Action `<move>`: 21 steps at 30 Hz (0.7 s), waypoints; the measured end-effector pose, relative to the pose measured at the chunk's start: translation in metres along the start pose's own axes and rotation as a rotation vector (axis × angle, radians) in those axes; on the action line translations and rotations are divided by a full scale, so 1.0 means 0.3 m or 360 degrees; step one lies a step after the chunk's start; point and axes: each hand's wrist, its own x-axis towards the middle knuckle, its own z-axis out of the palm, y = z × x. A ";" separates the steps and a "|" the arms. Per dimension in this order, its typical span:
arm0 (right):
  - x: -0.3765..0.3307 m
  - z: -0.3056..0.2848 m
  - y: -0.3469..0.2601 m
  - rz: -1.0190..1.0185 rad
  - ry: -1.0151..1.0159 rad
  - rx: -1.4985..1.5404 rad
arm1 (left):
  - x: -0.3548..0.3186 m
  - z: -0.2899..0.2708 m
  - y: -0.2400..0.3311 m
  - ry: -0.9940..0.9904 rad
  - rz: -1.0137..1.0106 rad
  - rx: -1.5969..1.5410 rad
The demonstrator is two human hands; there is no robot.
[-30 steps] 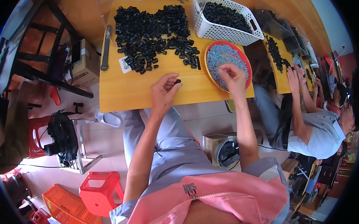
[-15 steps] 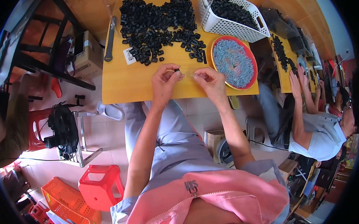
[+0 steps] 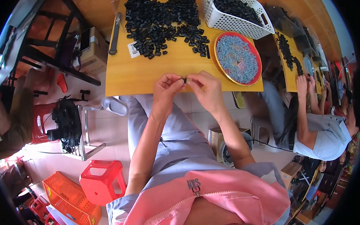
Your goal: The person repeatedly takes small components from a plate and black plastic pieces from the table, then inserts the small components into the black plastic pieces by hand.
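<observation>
Just above the table's near edge, my left hand pinches a small black plastic part between thumb and fingertips. My right hand is closed in a pinch against the same part, and the two sets of fingertips meet there. A tiny thin metal piece at the right fingertips is mostly hidden now. Beyond my hands lies a large pile of similar black plastic parts. To the right, a round red plate with a yellow rim holds many tiny silvery-blue pieces.
A white perforated basket of black parts stands at the back right. A dark long-handled tool and a white label lie left of the pile. A person works at a table to the right. A red stool stands lower left.
My hands, apart before, have come together; the right one moved left, bringing its thin metal piece to the black part. Both hands are now lower in view, nearer the table edge.
</observation>
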 end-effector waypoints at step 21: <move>-0.509 0.237 0.097 -0.0383 -0.0762 -0.0584 | -0.395 -0.438 -0.234 -0.0064 -0.0580 -0.0266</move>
